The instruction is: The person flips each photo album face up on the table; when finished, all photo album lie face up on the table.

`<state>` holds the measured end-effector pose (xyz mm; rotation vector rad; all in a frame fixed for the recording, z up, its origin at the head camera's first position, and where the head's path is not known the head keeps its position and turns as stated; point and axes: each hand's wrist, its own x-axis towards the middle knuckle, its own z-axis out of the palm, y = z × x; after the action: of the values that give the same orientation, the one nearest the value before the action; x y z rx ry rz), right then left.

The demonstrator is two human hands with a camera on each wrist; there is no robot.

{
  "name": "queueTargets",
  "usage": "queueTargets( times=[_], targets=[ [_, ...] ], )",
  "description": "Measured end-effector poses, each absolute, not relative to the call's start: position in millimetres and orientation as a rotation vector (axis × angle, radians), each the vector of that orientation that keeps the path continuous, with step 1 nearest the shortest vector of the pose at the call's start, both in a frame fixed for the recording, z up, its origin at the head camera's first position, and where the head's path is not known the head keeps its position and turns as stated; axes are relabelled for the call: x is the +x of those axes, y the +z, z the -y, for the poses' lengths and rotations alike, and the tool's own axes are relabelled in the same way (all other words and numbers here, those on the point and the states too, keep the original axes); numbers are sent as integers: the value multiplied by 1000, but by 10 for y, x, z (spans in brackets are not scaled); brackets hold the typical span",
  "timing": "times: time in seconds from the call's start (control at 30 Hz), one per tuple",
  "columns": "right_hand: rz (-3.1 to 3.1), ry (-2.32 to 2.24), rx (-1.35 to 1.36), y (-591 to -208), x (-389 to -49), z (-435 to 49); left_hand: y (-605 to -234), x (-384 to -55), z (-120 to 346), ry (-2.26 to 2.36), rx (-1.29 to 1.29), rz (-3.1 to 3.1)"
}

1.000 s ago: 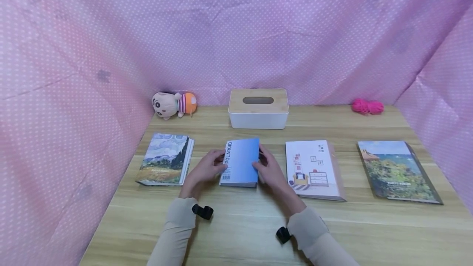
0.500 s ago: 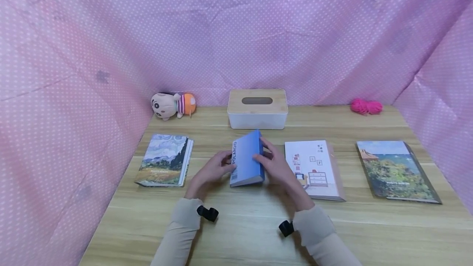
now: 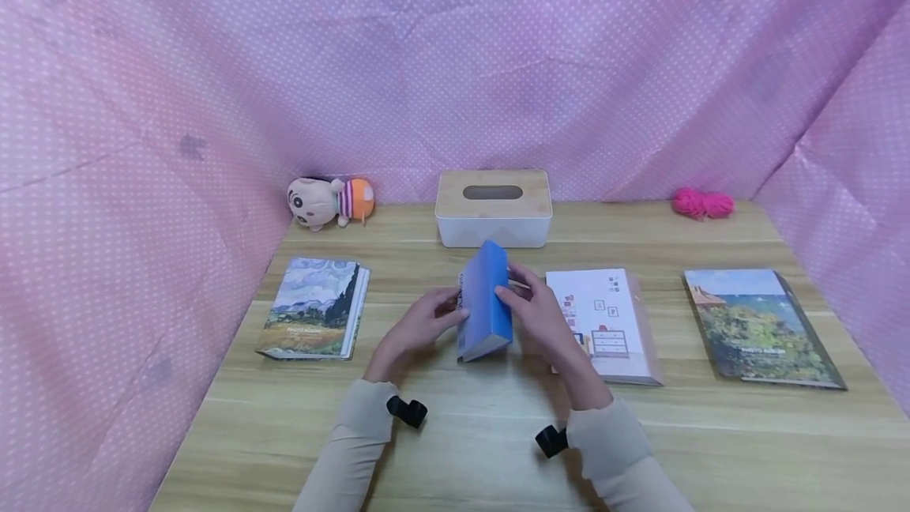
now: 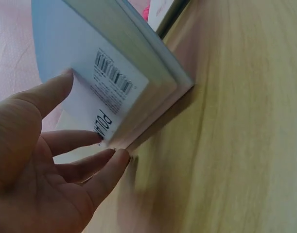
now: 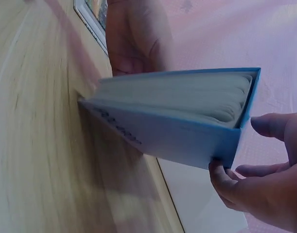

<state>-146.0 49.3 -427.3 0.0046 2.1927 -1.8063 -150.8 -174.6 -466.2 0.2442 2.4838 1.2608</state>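
Observation:
A blue photo album (image 3: 486,299) with POLAROID print stands tilted on the table between both hands, its right side raised. In the left wrist view, the left hand (image 4: 51,155) has its thumb on the barcode cover (image 4: 114,73) and its fingers at the album's low edge. The right hand (image 3: 536,314) grips the raised blue spine, thumb on one side and fingers on the other. Seen from the right wrist, the album's pale page edges (image 5: 177,94) show between the covers, and the right hand's fingertips (image 5: 221,174) touch the cover near the spine.
A landscape-painting album (image 3: 313,306) lies left; a white illustrated album (image 3: 618,338) is right beside the right hand, with a garden-painting album (image 3: 768,330) farther right. Along the back are a plush doll (image 3: 330,201), a wood-topped tissue box (image 3: 494,227) and pink yarn (image 3: 702,203).
The blue album has gone from lying nearly flat to steeply tilted, its spine side lifted, and has shifted right. Both hands have moved slightly right with it.

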Motion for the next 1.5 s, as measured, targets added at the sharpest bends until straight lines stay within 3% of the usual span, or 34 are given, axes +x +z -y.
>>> queueTargets(
  times=[0.27,0.67,1.0,1.5],
  targets=[
    [-2108,-1936,-177,-4239,-1444,-397,-4571,-1489,1785,1445,306,-2403],
    [-2165,-1925,-241,-4273,-1449,-176,-4381,-1462,1857,1687,422,-2336],
    [-2112,-1928,-384,-4387,-1445,-103,-4199,-1404,1975,1768,367,-2272],
    [-2169,-1617,-451,-4676,-1399,26,-4297,-1395,2272,1599,276,-2390]
  ],
)
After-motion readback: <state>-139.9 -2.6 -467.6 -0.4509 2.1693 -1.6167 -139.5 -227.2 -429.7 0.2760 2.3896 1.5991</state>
